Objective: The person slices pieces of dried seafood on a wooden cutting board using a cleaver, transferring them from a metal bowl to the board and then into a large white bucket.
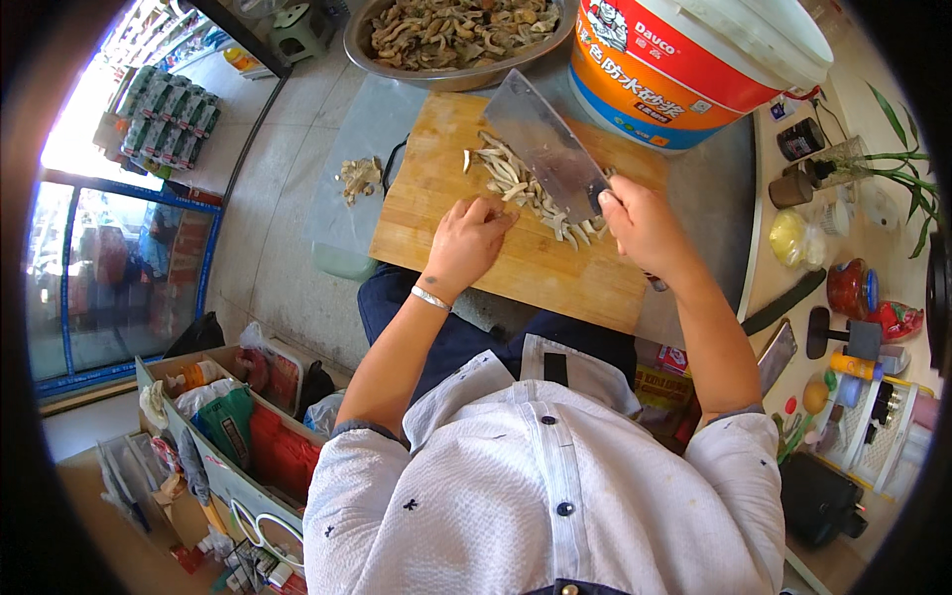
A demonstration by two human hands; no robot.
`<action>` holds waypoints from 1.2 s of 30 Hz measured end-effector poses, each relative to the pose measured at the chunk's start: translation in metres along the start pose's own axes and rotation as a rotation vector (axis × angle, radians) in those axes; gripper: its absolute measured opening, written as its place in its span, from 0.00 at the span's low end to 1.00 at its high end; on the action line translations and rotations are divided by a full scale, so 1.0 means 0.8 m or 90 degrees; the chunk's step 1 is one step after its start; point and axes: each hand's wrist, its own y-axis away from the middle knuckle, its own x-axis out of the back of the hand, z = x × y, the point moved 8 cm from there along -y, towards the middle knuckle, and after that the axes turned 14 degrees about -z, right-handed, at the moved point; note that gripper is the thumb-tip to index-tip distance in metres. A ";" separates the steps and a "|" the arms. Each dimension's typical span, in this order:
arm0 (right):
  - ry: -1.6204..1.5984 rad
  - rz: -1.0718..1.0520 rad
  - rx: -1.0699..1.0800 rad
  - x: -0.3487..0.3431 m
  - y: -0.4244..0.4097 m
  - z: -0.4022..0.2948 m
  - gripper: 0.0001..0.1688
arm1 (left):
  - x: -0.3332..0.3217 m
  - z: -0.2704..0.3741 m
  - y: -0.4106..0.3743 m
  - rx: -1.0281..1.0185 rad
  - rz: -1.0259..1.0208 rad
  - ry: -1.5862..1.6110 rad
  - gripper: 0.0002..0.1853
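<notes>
My right hand (645,227) grips the handle of a broad-bladed cleaver (547,145). Its blade slants up to the left, over a heap of sliced mushroom strips (509,172) on a wooden cutting board (446,156), and hides part of the heap. Close to the strips' near-left side, my left hand (470,236) has its fingers bent over the board. Whether a small piece is pinched between its fingertips is unclear. Left of the board lies a clump of mushroom pieces (360,178) on a grey surface (316,167).
Beyond the board stand a metal basin (476,77) of mushrooms and a large plastic bucket (669,82). A counter (758,223) at right holds jars, a cucumber (785,301), a phone (777,351) and a plant (896,163). An open-topped box (223,461) of goods stands at lower left.
</notes>
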 end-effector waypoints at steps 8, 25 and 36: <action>-0.063 -0.066 -0.014 -0.032 0.033 0.021 0.14 | 0.058 -0.017 0.001 0.028 0.054 0.189 0.11; 0.174 -0.142 -0.151 -0.048 0.030 0.018 0.12 | 0.139 -0.307 -0.258 0.288 0.023 0.107 0.14; 0.341 -0.083 0.063 -0.055 0.041 -0.016 0.08 | 0.075 -0.337 -0.334 0.438 -0.172 -0.156 0.16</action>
